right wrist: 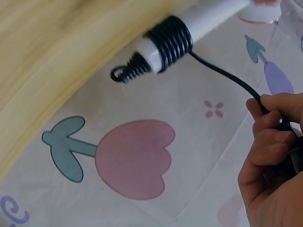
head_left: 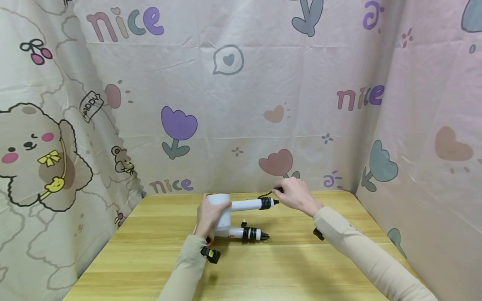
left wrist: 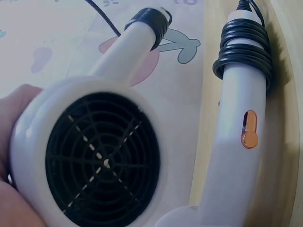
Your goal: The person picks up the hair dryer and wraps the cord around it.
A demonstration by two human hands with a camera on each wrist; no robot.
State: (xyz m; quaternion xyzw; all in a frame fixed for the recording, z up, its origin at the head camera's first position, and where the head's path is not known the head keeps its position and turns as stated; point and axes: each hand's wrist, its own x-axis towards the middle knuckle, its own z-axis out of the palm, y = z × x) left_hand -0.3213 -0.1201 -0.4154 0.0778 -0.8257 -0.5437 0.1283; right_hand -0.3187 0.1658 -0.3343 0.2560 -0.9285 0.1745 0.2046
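My left hand (head_left: 207, 214) grips the body of a white hair dryer (head_left: 225, 218) over the table, its handle pointing right. The left wrist view shows the dryer's round black grille (left wrist: 104, 158) up close. Black cord (right wrist: 170, 43) is wound several times around the handle's end. From that coil a loose stretch of cord (right wrist: 225, 74) runs to my right hand (head_left: 295, 195), whose curled fingers hold it; the part inside the fist is mostly hidden. Nearer me lies a second white hair dryer (head_left: 236, 232), with an orange switch (left wrist: 250, 132) and its cord (left wrist: 244, 52) coiled around the handle.
The wooden table (head_left: 158, 251) reaches back to a printed curtain (head_left: 233, 100), which also hangs along both sides. A small black camera (head_left: 211, 254) is strapped at the left wrist, another (head_left: 318, 234) at the right.
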